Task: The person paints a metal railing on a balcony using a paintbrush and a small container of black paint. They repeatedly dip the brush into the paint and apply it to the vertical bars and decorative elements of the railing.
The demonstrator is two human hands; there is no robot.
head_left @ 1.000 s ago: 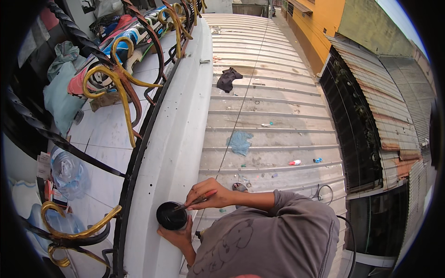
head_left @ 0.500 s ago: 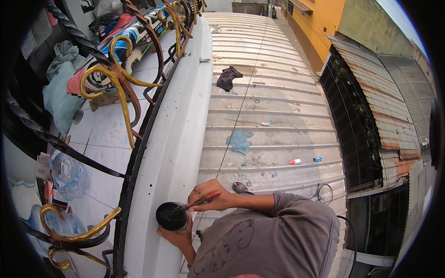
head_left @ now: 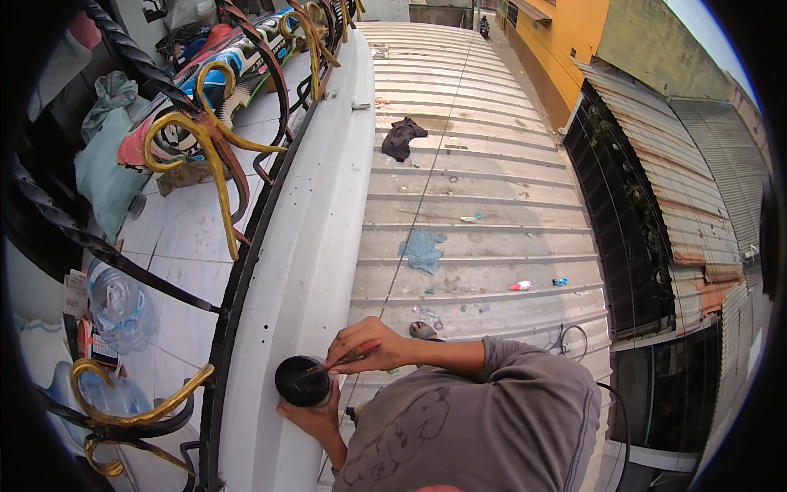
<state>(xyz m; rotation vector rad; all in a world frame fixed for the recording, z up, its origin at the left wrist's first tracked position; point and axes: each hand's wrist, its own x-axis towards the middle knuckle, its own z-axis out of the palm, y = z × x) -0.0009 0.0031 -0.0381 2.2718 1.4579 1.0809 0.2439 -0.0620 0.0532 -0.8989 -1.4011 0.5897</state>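
Note:
My left hand (head_left: pixel 313 420) is wrapped round the near side of a small round can (head_left: pixel 281 394) over the white ledge. Inside the can is black paint (head_left: pixel 297 379). Above its right rim my right hand (head_left: pixel 375 340) pinches a paintbrush with a red handle (head_left: pixel 361 350). The brush's lower end reaches over the rim into the can, and its bristles are hard to make out against the dark paint. Beside the can runs the railing's black bottom bar (head_left: pixel 216 361), with gold-painted scrolls (head_left: pixel 215 143) on dark twisted bars.
The white ledge (head_left: pixel 287 246) lies outside the railing. A ribbed metal roof (head_left: pixel 484 189) stretches below it, holding a dark cloth (head_left: pixel 402 138) and a blue plastic bag (head_left: pixel 423 249). Behind the railing are a large clear bottle (head_left: pixel 123 307) and bundles. A thin cable crosses the roof.
My right hand has shifted slightly left toward the can, and the brush has gone a little farther in over the rim. My left hand keeps its hold on the can.

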